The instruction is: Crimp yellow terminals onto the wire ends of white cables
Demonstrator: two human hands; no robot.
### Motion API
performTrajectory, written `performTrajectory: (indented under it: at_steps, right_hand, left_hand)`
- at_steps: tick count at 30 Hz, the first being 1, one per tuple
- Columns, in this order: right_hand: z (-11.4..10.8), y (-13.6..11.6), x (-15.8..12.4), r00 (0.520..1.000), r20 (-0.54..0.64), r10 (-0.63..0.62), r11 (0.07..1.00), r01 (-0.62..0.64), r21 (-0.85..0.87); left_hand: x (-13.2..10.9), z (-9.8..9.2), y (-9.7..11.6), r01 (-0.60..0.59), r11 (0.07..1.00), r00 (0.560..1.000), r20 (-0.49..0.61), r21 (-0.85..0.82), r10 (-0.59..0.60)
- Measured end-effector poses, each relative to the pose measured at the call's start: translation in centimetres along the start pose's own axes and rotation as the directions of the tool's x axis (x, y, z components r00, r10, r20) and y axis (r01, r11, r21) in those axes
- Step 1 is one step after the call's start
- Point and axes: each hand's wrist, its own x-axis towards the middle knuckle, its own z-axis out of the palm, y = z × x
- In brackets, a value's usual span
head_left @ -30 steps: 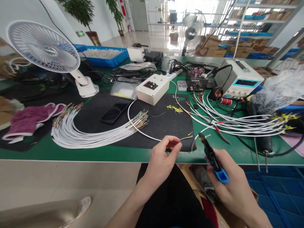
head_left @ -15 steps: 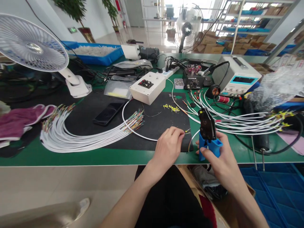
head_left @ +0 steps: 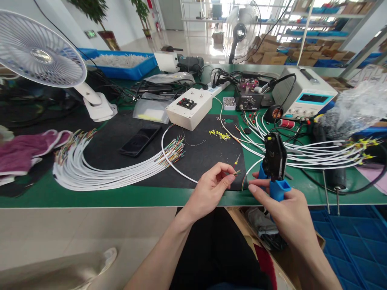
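My left hand [head_left: 214,183] pinches the stripped end of a white cable [head_left: 178,167], and thin coloured wires [head_left: 237,172] poke out past the fingertips. The blue-handled crimping pliers [head_left: 275,161] stand upright in my right hand [head_left: 281,205], jaws up, with thumb and forefinger stretched toward the left. Between the hands, another cable end with coloured wires [head_left: 243,183] hangs over the mat. A single yellow terminal [head_left: 236,161] lies just beyond my left fingertips. Farther back is a small pile of yellow terminals [head_left: 219,135].
A bundle of white cables [head_left: 105,180] curves across the left side. More white cables [head_left: 320,155], some tipped yellow, lie at right. Behind stand a white switch box [head_left: 190,108], a phone [head_left: 140,139], a power supply [head_left: 304,94] and a desk fan [head_left: 42,50].
The yellow terminal near my left hand now lies loose on the mat. My left fingers have turned around the wires. The pliers have shifted slightly right, and my right thumb and forefinger have extended.
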Motion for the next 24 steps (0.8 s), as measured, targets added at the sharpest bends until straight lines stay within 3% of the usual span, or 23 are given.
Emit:
performTrajectory:
  at_steps: [6,13,24]
  right_hand:
    - [1.1,-1.4,0.4,0.992,-0.005,-0.125,0.992,0.125,0.026]
    - [1.2,-1.3,0.0,0.999,-0.011,-0.049,0.998,0.049,0.025]
    - [1.2,-0.3,0.2,0.996,-0.024,-0.085,0.994,0.086,0.069]
  left_hand:
    - [-0.9,0.7,0.6,-0.008,1.0,1.0,-0.009,0.001,0.008]
    - [-1.3,1.0,0.4,-0.018,0.998,1.0,-0.011,0.059,0.019]
    - [-1.4,1.2,0.8,-0.061,0.997,0.997,-0.054,0.043,0.063]
